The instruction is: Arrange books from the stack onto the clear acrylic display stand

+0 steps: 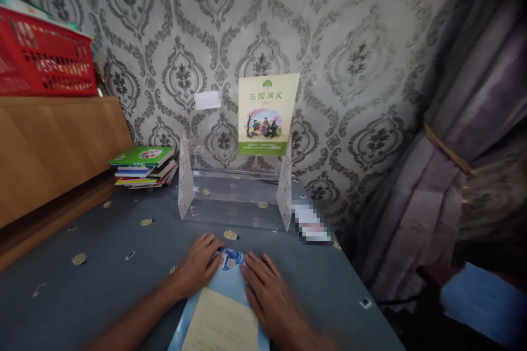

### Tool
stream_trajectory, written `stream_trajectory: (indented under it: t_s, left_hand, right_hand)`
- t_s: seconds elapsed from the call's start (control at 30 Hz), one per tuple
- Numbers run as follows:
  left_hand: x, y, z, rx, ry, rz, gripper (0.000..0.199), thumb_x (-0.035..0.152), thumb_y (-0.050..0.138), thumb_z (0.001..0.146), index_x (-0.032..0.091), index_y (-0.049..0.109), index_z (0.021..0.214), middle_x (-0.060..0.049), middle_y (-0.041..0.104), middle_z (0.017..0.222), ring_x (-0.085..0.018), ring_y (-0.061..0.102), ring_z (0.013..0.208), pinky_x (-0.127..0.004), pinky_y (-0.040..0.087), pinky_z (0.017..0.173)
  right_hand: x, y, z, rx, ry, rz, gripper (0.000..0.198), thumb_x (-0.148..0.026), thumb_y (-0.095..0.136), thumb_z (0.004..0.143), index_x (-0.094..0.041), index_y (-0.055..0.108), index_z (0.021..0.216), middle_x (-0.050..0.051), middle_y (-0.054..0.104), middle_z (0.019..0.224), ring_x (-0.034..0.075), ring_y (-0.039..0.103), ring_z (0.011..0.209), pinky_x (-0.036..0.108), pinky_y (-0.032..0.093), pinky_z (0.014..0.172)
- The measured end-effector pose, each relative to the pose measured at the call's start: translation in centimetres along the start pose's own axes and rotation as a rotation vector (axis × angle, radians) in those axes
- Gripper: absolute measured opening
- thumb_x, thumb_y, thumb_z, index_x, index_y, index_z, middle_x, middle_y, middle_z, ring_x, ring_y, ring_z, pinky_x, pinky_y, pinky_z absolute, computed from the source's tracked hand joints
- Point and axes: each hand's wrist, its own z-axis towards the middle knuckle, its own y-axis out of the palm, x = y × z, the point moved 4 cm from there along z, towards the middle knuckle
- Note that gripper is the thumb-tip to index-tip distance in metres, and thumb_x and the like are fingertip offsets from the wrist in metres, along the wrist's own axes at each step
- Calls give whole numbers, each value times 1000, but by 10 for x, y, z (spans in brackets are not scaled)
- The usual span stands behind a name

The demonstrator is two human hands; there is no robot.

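A light-blue book (230, 281) lies on the table in front of me, with a barcode label and a square code near its far edge. On its near part rests a cream-coloured booklet or sheet (222, 321), cut off by the bottom of the view. My left hand (200, 266) is curled at the far left corner of the blue book, thumb along its edge. Along the opposite edge, my right hand (267, 290) touches the book with its fingers stretched out and slightly apart. Beyond both hands stands a clear acrylic book rack (234, 214), with a cream-and-green book (267, 115) upright at its back right.
A stack of books (144, 164) sits at the back left beside a wooden cabinet (61, 148) bearing a red basket (53, 57). Right of the rack lies a blurred-out item (310, 224). The dark patterned table (123, 296) ends at the right near a purple curtain (432, 219).
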Motion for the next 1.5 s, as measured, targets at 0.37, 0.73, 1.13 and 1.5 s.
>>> stream_trajectory:
  t_s: [0.37, 0.73, 1.13, 1.5]
  left_hand:
    - [-3, -8, 0, -23, 55, 7, 28, 23, 40, 99, 20, 63, 114, -7, 65, 102, -22, 62, 98, -47, 47, 104]
    - [-2, -9, 1, -49, 98, 131, 26, 21, 39, 98, 18, 63, 109, -8, 63, 101, -23, 59, 96, -43, 48, 97]
    - [-1, -10, -1, -55, 117, 125, 26, 23, 41, 97, 16, 66, 103, -9, 64, 96, -23, 60, 93, -43, 48, 97]
    - [-14, -14, 7, -149, -112, -744, 48, 53, 43, 96, 19, 77, 97, -8, 76, 112, -27, 59, 127, -45, 41, 111]
  right_hand:
    - [-27, -40, -54, -342, -150, 255, 82, -48, 66, 89, -22, 28, 157, 16, 32, 160, 30, 27, 150, 55, 26, 121]
    - [-78, -37, -71, -423, -41, 333, 91, -36, 76, 79, -21, 31, 156, 16, 31, 161, 32, 21, 151, 57, 21, 122]
    - [-93, -39, -62, -250, -245, 182, 43, -19, 54, 95, -21, 57, 138, 10, 64, 137, 27, 49, 138, 46, 45, 113]
    - [-66, -86, -2, 124, -265, 523, 28, -28, 50, 102, -19, 65, 124, 8, 77, 107, 15, 73, 100, 27, 59, 87]
